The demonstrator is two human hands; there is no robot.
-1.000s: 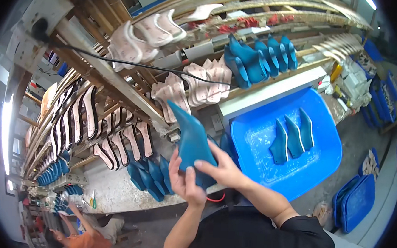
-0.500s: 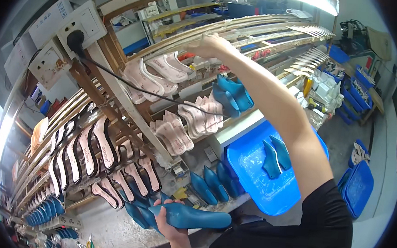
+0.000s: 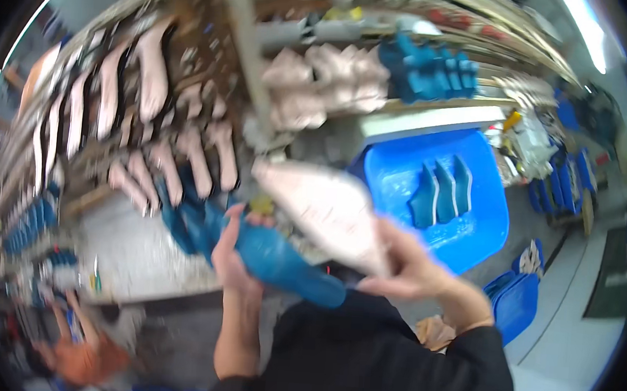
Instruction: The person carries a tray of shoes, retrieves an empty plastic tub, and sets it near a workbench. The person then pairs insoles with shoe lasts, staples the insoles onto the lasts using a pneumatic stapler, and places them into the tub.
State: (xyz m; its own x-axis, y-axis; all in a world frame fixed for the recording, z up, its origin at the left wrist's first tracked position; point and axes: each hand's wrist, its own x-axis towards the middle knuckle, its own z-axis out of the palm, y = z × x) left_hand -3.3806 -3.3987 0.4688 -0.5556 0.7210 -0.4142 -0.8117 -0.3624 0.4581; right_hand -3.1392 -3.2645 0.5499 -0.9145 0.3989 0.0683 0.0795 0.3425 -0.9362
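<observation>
My left hand [image 3: 232, 262] is closed around a teal shoe last [image 3: 280, 260], held roughly level with its narrow end toward my body. Just right of it, my right hand [image 3: 421, 272] grips a pale pink insole [image 3: 320, 203] by one end. Its marked face is toward me, and motion blurs it. The insole is close above the last; whether they touch I cannot tell. More teal lasts [image 3: 184, 219] stand on the bench beyond my left hand, partly hidden by it.
A blue bin [image 3: 498, 208] with several teal lasts [image 3: 441, 193] is at the right. Shelves ahead hold pink insoles [image 3: 347, 74] and teal lasts [image 3: 431, 69]. Insoles with black edges [image 3: 151, 75] hang on a rack at the left. Another person [image 3: 91, 358] works at the lower left.
My right hand has come down from the upper rack and now holds an insole. The left hand has moved slightly left and up with the last. The view has turned and shifted downward.
</observation>
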